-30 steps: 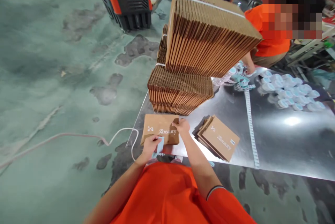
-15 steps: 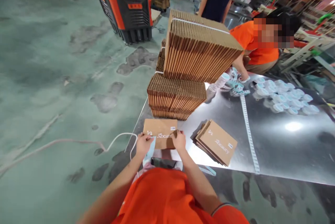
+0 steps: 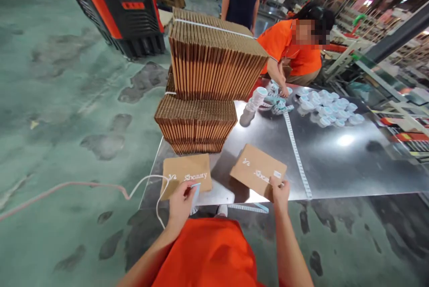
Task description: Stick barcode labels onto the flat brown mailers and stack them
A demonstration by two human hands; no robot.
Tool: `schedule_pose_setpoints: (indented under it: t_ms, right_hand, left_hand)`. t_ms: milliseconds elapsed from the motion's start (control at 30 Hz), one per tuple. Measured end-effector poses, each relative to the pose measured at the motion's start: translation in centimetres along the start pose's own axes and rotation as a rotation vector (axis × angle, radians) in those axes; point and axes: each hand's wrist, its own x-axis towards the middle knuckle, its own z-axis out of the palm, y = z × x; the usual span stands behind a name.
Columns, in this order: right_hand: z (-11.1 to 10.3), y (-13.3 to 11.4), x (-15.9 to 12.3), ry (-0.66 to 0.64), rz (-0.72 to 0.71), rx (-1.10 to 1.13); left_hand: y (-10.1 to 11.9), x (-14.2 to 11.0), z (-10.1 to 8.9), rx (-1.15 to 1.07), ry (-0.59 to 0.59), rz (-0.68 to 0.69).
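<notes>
My left hand (image 3: 181, 201) is closed on a light blue label strip (image 3: 195, 193) and rests at the near edge of a flat brown cardboard box (image 3: 186, 174) printed "Sbeauty" on the steel table (image 3: 335, 166). My right hand (image 3: 280, 193) pinches the near corner of another flat "Sbeauty" box (image 3: 257, 170), the top one of a small pile to the right. Both arms come out from my orange shirt.
Two tall strapped bundles of flat cardboard (image 3: 211, 61) (image 3: 196, 124) stand at the table's back left. A long sticker strip (image 3: 295, 153) crosses the table. White jars (image 3: 328, 107) cluster far right, where a person in orange (image 3: 290, 52) works. A white cord (image 3: 100, 186) lies on the green floor.
My right hand left the box in front of me and moved right to the pile, gripping its top box. My left hand stayed with the label strip. The camera view swung right.
</notes>
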Motion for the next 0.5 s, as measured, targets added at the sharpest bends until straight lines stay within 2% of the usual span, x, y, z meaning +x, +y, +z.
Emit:
schedule_pose_setpoints:
  t_ms: [67,133,200,267,367,500]
  right_hand:
    - [-1.4,0.1,2.1,0.157,-0.003,-0.242]
    - [-1.3,0.2,2.3,0.210,-0.149,-0.423]
    - [-0.2,0.5,0.9,0.149,-0.365,-0.450]
    - [1.2,1.1,-1.4,0.030,-0.501,-0.385]
    - [2.6,2.1,-5.2,-0.059,-0.502,-0.290]
    - [2.7,3.0,-10.1,-0.108,-0.375,-0.206]
  left_hand:
    - [0.4,0.1,-0.3,0.012,0.022,-0.006]
    - [1.1,0.1,-0.6,-0.011,0.022,-0.006]
    - [2.3,0.0,-1.0,-0.070,0.020,-0.002]
    - [4.0,-0.4,-1.4,-0.127,0.009,-0.009]
    - [7.4,-1.2,-2.1,-0.187,-0.068,-0.006]
    - [11.7,-1.5,-3.6,-0.323,-0.227,0.102]
